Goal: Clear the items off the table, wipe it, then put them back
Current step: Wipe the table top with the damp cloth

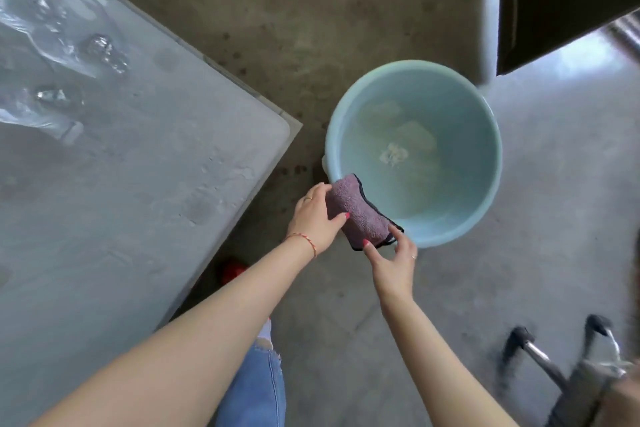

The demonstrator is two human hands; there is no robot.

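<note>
Head view: both hands' fingers, L (317, 215) & R (393, 258), grip purple cloth (356, 210) over basin (485, 135) rim.

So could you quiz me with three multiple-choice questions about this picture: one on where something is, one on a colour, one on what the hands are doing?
1. Where is the cloth?
A. flat on the table
B. over the near rim of the basin
C. on the floor

2. What colour is the basin?
A. red
B. black
C. pale blue

3. What are the hands doing?
A. both hold the cloth
B. only one holds it
C. both hang idle

Answers:
1 B: the cloth sits at the basin's near edge, off the table.
2 C: its wall and rim are pale blue.
3 A: the left hand and right hand each grip an end.
</note>
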